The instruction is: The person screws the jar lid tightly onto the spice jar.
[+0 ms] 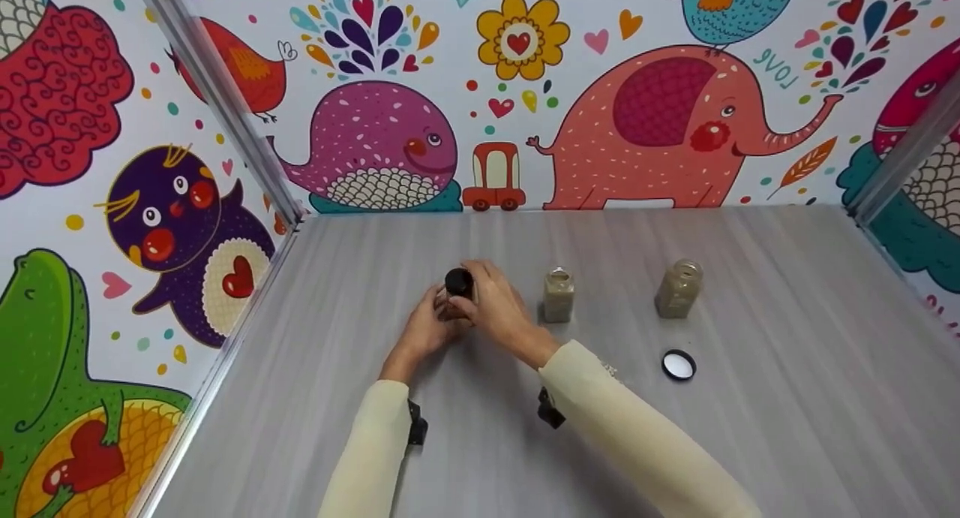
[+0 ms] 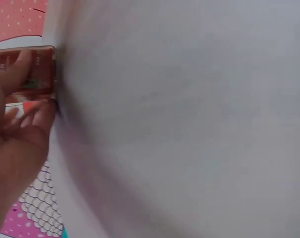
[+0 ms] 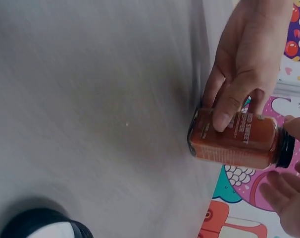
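Note:
A square glass spice jar (image 3: 254, 146) of orange-red powder, its label reading "sweet pepper", stands on the table with its black cap (image 1: 458, 281) on. My left hand (image 1: 426, 330) grips the jar low on its body; in the left wrist view the thumb lies across the label of the jar (image 2: 41, 74). From the other side my right hand (image 1: 499, 304) holds the cap, thumb and fingers on opposite sides of it. Right of my hands stand two uncapped glass jars of greyish-brown powder, a nearer jar (image 1: 558, 296) and a farther jar (image 1: 679, 289).
A loose black lid (image 1: 679, 365), white liner up, lies on the grey table (image 1: 480, 450) before the farther jar. Small pale bits (image 1: 609, 368) show beside my right sleeve. Cartoon-printed walls (image 1: 517, 112) rise at the back and sides, with metal strips (image 1: 225, 75) at the corners.

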A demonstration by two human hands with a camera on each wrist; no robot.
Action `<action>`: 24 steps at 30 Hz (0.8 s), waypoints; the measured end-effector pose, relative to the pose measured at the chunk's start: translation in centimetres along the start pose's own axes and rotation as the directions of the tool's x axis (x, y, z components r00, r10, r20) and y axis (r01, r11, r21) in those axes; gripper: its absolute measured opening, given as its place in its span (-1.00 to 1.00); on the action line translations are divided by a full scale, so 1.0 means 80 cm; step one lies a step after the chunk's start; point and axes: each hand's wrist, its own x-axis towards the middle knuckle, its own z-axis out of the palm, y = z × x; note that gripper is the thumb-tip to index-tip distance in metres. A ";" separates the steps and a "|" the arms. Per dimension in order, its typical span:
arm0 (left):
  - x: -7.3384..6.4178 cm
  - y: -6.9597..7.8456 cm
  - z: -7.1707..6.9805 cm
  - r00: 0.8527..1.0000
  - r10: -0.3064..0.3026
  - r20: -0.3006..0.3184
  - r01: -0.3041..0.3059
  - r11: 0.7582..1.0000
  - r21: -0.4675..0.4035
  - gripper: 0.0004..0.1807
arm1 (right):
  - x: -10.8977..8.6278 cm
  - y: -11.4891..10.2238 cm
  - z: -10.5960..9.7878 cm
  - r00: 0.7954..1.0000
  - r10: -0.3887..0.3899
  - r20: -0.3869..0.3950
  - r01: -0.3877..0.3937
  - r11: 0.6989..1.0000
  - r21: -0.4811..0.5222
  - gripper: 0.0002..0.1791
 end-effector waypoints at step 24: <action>-0.051 0.027 0.042 0.988 0.037 -0.152 -0.017 0.992 0.128 -0.62 | -0.085 0.019 -0.062 0.957 -0.245 -0.156 0.237 0.969 -0.067 -0.60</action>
